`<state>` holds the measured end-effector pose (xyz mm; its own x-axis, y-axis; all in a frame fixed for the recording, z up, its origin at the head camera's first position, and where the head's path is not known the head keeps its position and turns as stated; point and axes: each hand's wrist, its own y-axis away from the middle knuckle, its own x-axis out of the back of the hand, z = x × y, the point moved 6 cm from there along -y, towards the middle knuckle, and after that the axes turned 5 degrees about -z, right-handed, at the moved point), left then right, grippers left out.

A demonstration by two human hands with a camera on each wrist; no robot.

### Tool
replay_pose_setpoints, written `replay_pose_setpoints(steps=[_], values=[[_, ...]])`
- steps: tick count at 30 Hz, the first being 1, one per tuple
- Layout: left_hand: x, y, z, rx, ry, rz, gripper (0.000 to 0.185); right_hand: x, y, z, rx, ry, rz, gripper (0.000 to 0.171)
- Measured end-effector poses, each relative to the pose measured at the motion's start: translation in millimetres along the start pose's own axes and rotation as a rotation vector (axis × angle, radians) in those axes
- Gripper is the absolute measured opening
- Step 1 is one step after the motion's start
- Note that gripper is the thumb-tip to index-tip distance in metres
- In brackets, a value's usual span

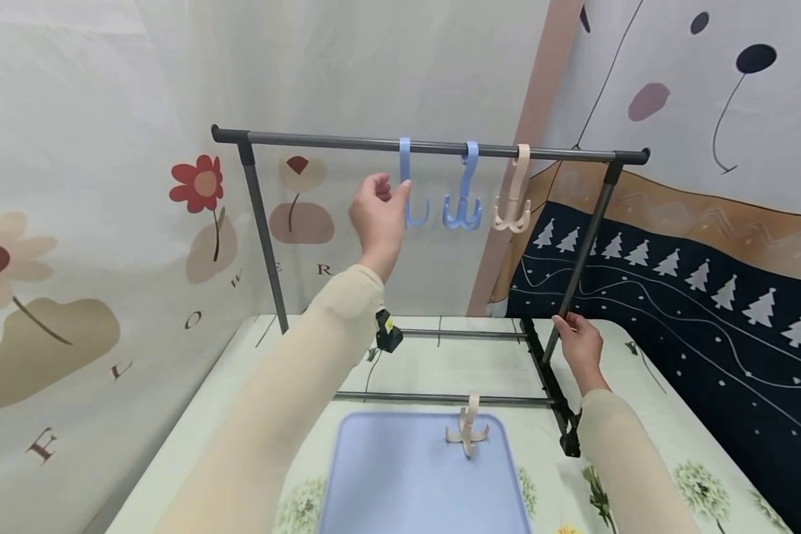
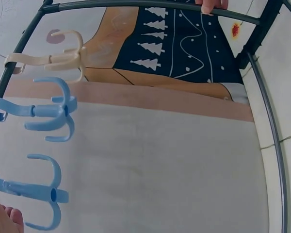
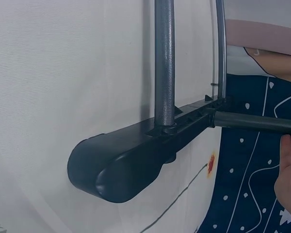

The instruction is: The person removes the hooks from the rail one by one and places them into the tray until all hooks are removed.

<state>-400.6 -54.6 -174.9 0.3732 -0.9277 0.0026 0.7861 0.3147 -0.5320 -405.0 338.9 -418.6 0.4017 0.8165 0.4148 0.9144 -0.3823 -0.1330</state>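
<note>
My left hand (image 1: 379,222) is raised beside the left blue four-prong hook (image 1: 405,157), which hangs from the top bar of a dark metal rack (image 1: 347,142). Its fingers are loosely bent, and the thumb overlaps the hook's stem in the head view. In the left wrist view, fingertips (image 2: 15,215) show just below that stem. To its right hang a second blue hook (image 1: 466,182) and a beige hook (image 1: 519,185). Low on the rack's right post (image 1: 584,256), my right hand (image 1: 579,348) grips the tube with thumb and fingers.
A light blue tray (image 1: 420,475) lies in front of the rack, with another beige hook (image 1: 467,430) at its far edge. Lower crossbars (image 1: 440,399) join the black base foot (image 3: 121,162). Patterned cloth (image 1: 641,282) hangs behind and to the right.
</note>
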Motion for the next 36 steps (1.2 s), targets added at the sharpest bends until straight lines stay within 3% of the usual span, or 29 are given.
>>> replay_pose_setpoints(steps=[13, 27, 36], values=[[-15.4, -11.9, 2.0, 0.024, -0.087, 0.065, 0.035, 1, -2, -2, 0.017, -0.006, -0.006, 0.051], [-19.1, -19.2, 0.4, 0.010, -0.116, 0.112, 0.022, -3, -6, -3, 0.019, -0.026, -0.006, 0.053], [-26.0, -16.8, -11.0, 0.032, -0.092, 0.068, 0.017, -1, -2, 2, -0.002, -0.025, -0.012, 0.052]])
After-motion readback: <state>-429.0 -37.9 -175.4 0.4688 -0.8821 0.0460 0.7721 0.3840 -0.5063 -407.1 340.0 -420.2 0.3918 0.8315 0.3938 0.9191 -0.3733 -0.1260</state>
